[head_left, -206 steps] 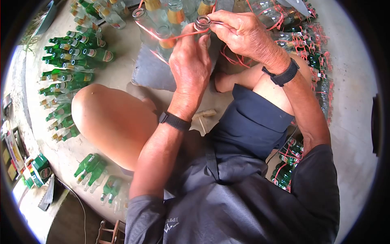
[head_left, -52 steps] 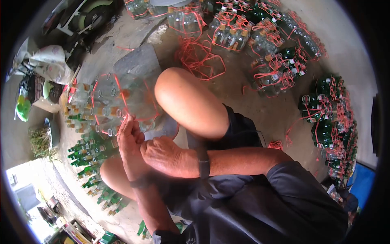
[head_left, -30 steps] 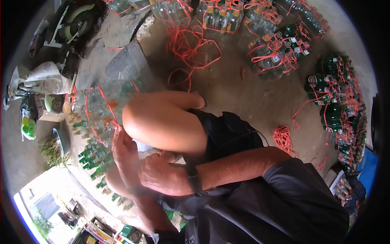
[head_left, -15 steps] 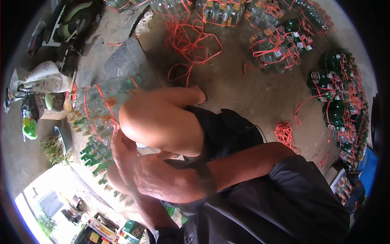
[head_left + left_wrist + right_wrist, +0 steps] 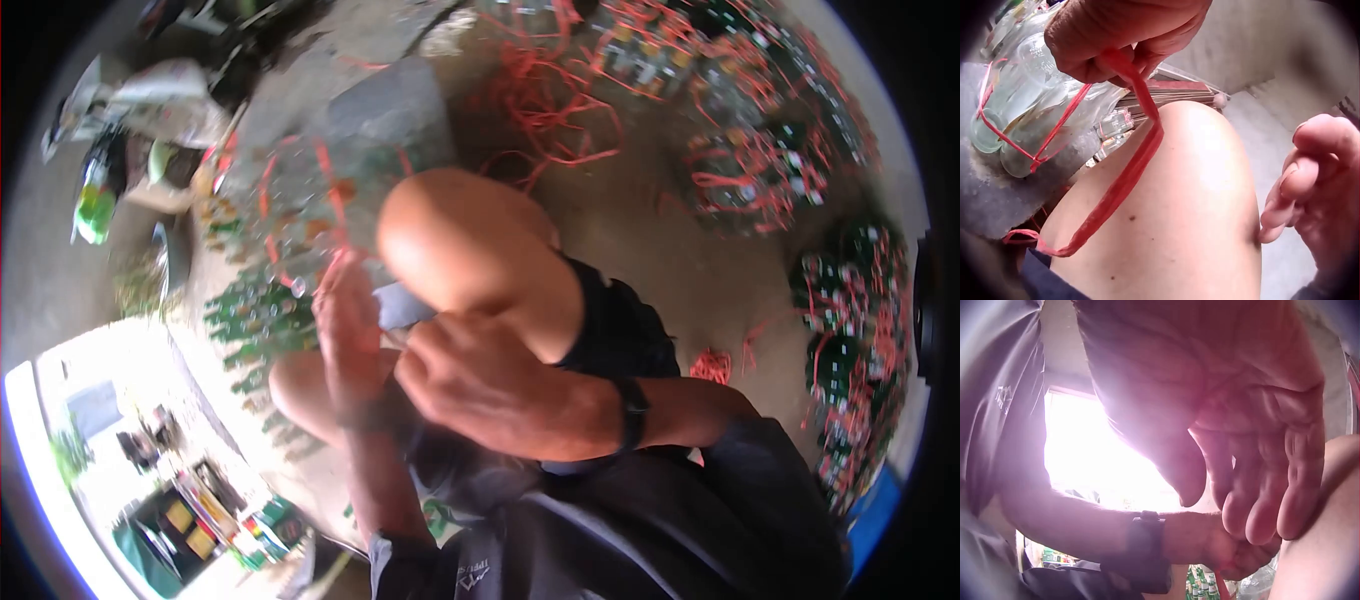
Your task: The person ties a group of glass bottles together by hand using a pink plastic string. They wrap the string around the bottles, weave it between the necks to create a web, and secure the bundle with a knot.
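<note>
My left hand (image 5: pixel 345 315) pinches a red plastic twine (image 5: pixel 1125 172) between thumb and fingers. In the left wrist view its loose tail hangs over the bare knee (image 5: pixel 1172 187). The other stretch runs around a bundle of clear glass bottles (image 5: pixel 1025 115), which lies beyond the hand with several red bands across it. My right hand (image 5: pixel 480 375) is over the lap, close to the left wrist. Its fingers (image 5: pixel 1266 481) are loosely bent with nothing between them in the right wrist view, apart from the twine's tail.
A grey slab (image 5: pixel 395 105) lies under and beyond the bundle. Green bottles (image 5: pixel 255 320) stand in rows at the left. Tied bundles of bottles (image 5: pixel 755 180) line the right side, with a tangle of red twine (image 5: pixel 545 100) on the floor.
Both hands were at a bottle neck several seconds ago; the left now holds twine beside the bundle. The right hand has drawn away from the left, and the head view has swung.
</note>
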`<act>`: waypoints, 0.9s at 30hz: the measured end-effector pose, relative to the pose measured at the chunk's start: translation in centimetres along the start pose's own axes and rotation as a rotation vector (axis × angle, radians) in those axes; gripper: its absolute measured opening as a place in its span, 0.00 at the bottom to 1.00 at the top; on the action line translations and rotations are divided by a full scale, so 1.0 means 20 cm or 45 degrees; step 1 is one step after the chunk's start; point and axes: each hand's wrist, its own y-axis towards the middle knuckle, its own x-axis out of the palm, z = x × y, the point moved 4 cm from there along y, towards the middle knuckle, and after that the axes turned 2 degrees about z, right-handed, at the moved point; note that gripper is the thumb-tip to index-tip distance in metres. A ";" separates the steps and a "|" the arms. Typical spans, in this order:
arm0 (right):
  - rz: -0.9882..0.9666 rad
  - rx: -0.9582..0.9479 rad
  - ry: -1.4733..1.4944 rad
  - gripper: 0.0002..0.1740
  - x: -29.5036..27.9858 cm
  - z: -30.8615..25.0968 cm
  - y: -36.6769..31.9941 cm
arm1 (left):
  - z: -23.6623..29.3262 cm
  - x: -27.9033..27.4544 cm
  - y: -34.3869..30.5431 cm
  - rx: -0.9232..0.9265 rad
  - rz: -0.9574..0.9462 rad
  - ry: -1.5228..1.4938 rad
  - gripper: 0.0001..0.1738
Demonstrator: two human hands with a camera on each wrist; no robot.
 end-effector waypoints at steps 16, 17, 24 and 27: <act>-0.065 -0.080 -0.111 0.09 -0.15 0.26 0.41 | -0.09 0.05 -0.09 0.246 0.262 0.037 0.13; -0.082 -0.028 -0.009 0.09 -0.13 0.28 0.46 | -0.10 0.04 -0.09 0.273 0.278 0.077 0.12; -0.137 -0.530 0.007 0.07 0.11 0.26 0.85 | -0.12 -0.02 -0.11 0.507 0.424 0.273 0.14; -0.283 -0.529 -0.014 0.10 0.26 0.29 0.94 | -0.10 -0.02 -0.12 0.642 0.610 0.525 0.13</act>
